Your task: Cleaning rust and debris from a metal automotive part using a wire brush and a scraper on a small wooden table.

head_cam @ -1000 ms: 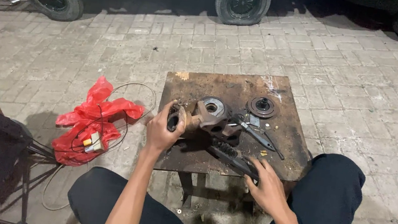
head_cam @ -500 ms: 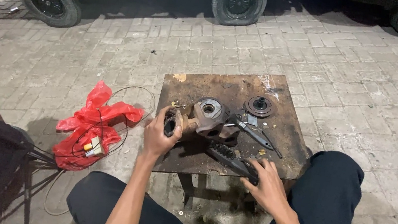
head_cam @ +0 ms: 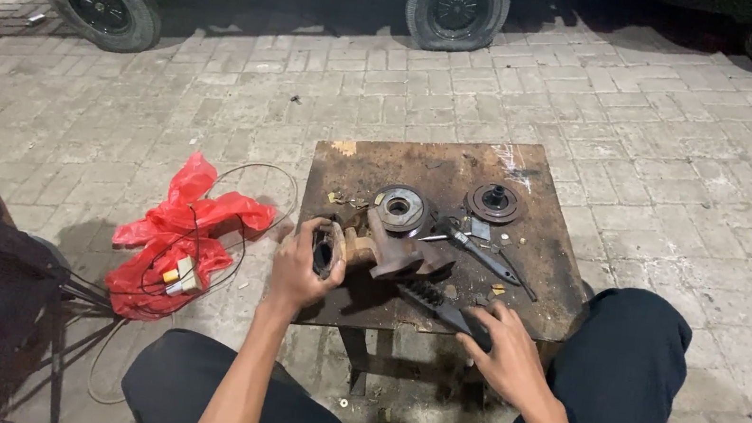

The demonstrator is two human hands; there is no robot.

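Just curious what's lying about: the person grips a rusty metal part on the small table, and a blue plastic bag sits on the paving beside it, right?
Not quite: the plastic bag is red, not blue, as the head view shows. The left hand does grip the rusty metal part on the small table.

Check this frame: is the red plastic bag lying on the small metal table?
No, the red plastic bag lies on the paving left of the table.

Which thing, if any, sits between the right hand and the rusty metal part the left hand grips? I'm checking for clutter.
A black wire brush lies between the right hand and the rusty part; the left hand grips that part's end.
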